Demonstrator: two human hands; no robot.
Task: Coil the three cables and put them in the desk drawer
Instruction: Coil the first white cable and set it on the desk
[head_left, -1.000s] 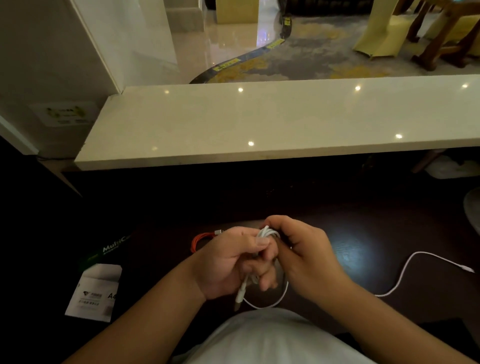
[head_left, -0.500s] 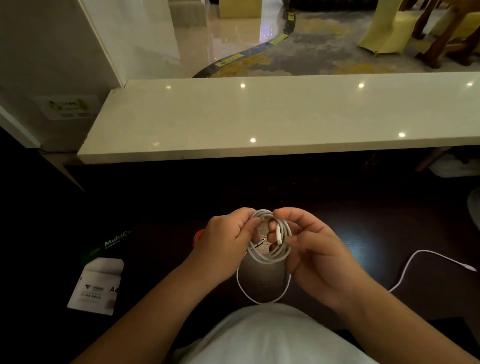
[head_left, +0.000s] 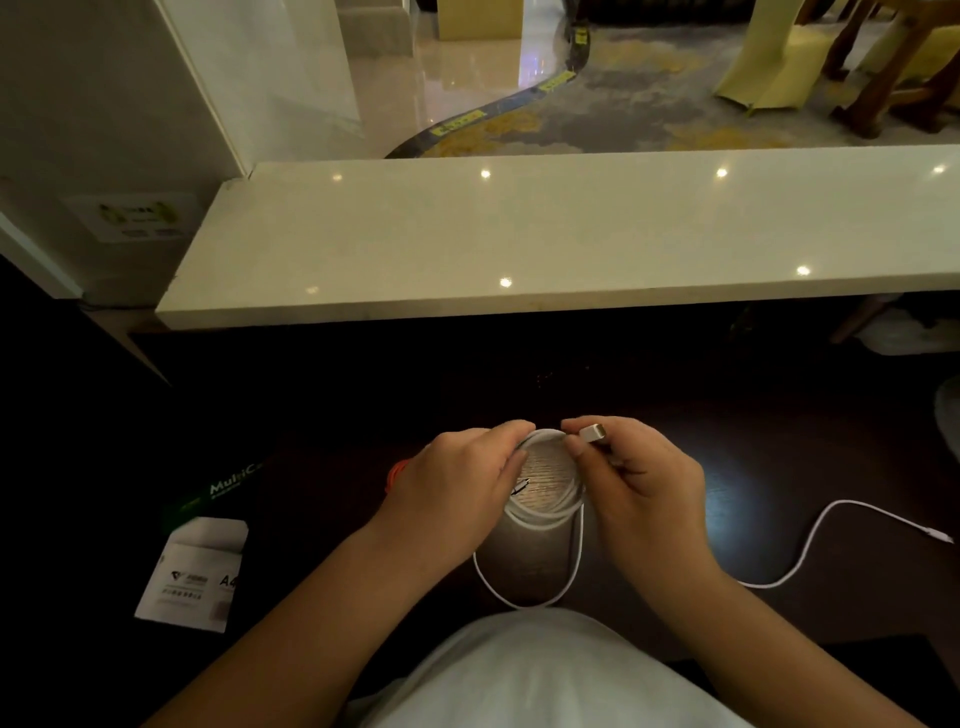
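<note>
A white cable (head_left: 545, 512) is wound into a coil that I hold above the dark desk (head_left: 727, 441), with one loose loop hanging down toward my lap. My left hand (head_left: 457, 488) pinches the coil's top left. My right hand (head_left: 628, 478) grips the coil's right side and holds the cable's plug end between thumb and forefinger. An orange cable (head_left: 397, 473) peeks out behind my left hand, mostly hidden. A second white cable (head_left: 810, 545) lies uncoiled on the desk at the right. No drawer is visible.
A pale stone counter (head_left: 519, 244) runs across above the desk. A white and green paper package (head_left: 200, 561) lies at the left on the desk. Beyond the counter are a patterned floor and wooden chairs (head_left: 883, 62).
The tight bundle between my hands has opened into a wide round coil. My hands rose slightly and moved apart, and my right fingers now hold the plug end up.
</note>
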